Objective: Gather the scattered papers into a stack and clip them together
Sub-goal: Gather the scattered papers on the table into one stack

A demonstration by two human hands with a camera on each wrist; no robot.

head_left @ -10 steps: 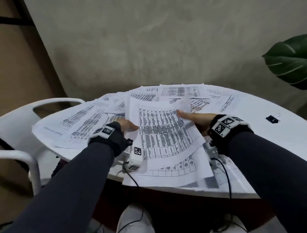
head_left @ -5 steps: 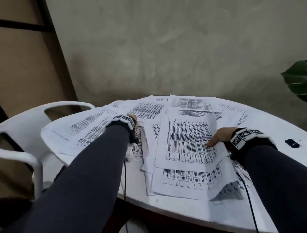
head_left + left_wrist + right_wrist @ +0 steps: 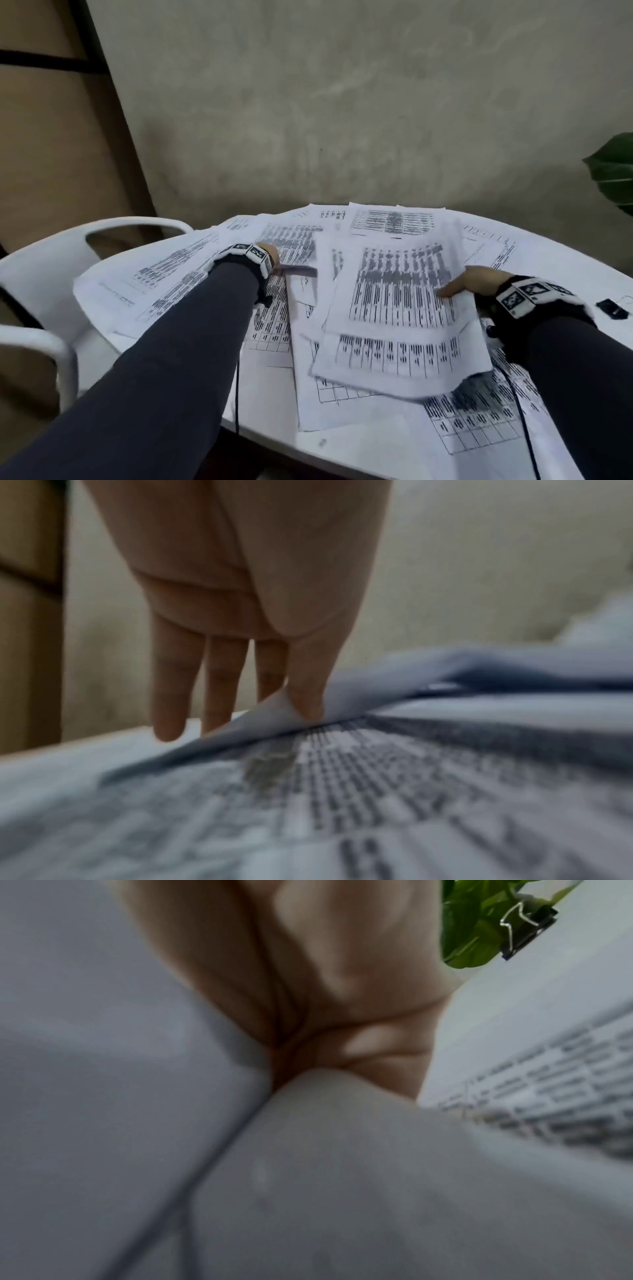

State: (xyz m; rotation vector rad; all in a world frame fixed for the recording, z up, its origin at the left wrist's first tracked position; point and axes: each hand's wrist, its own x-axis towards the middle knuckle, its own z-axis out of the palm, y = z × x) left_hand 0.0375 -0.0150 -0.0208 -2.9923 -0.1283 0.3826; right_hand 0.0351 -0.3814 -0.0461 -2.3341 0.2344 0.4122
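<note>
The left hand [image 3: 240, 601] pinches a white printed sheet's corner [image 3: 274, 718], the right hand [image 3: 474, 284] grips the gathered paper bundle [image 3: 400, 308] — best to lift that corner slowly, without creasing it.

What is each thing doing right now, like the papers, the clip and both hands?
Gathered bundle of printed white papers: lifted, held at its right edge.
Scattered printed sheets: still spread over the round white table.
Small black binder clip: lying unused on the table.
Left hand: pinching one sheet's corner.
Right hand: gripping the bundle.
</note>
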